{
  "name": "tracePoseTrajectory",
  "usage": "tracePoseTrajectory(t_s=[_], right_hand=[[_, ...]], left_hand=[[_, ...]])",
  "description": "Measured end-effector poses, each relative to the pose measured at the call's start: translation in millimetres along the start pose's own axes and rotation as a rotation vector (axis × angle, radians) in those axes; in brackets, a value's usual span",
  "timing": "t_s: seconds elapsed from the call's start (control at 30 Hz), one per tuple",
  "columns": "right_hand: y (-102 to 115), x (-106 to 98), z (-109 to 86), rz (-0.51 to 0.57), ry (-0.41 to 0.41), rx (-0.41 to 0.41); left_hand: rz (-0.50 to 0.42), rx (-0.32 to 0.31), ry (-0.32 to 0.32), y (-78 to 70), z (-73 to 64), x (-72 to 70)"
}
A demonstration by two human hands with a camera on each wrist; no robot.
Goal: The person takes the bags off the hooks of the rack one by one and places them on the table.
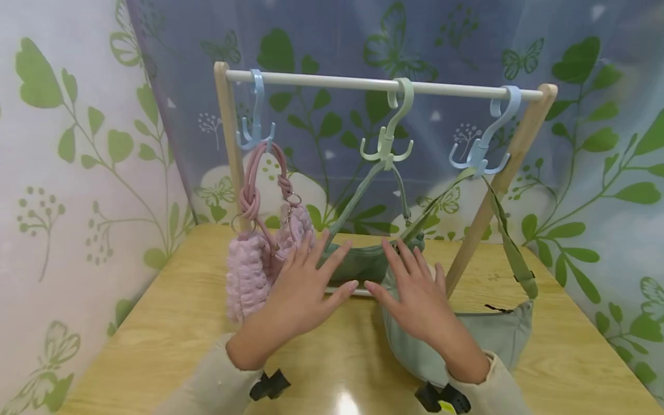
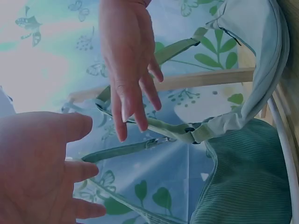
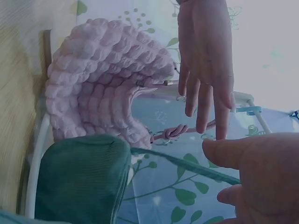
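Both hands are held up side by side before the rack, fingers spread and nothing in them. My left hand (image 1: 303,288) overlaps the edge of the puffy pink bag (image 1: 246,276) in the head view. My right hand (image 1: 415,294) is in front of the pale green crescent bag (image 1: 467,340). Between and behind the hands, the dark green corduroy bag (image 1: 358,262) hangs by its thin strap, partly hidden by fingers. Each bag hangs from its own hook: blue hook (image 1: 256,115) at left, green hook (image 1: 396,121) in the middle, blue hook (image 1: 490,132) at right.
A white rod (image 1: 321,80) joins two wooden posts (image 1: 479,230) of the rack, which stands on a wood-grain table (image 1: 171,323). A lower white bar (image 1: 358,292) runs behind the hands. Curtains (image 1: 321,34) printed with leaves and butterflies enclose the back and sides.
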State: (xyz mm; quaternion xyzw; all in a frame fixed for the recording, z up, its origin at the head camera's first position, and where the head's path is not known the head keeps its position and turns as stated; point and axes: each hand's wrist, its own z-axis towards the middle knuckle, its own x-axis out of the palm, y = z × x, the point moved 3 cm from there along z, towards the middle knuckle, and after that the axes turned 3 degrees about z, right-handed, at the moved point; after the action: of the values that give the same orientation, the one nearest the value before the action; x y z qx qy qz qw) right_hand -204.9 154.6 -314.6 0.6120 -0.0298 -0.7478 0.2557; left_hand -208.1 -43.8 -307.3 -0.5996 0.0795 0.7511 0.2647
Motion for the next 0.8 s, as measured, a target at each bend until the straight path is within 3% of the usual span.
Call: tracePoseTrajectory(t_s=[0.27,0.53,0.8], right_hand=[[9,-9,0.2,0.039,-0.024,-0.017],[19,-16,4.8,0.065,-0.038,-0.031],[25,-17,7.1,0.066,-0.047,-0.045]], left_hand=[[0.021,0.028,0.001,-2.0,-5.3,-1.1],[0.080,0.027,-0.085,2.8,-13.2,-11.7],[0.059,0.046,-0.107,3.7,-13.6,-23.0]])
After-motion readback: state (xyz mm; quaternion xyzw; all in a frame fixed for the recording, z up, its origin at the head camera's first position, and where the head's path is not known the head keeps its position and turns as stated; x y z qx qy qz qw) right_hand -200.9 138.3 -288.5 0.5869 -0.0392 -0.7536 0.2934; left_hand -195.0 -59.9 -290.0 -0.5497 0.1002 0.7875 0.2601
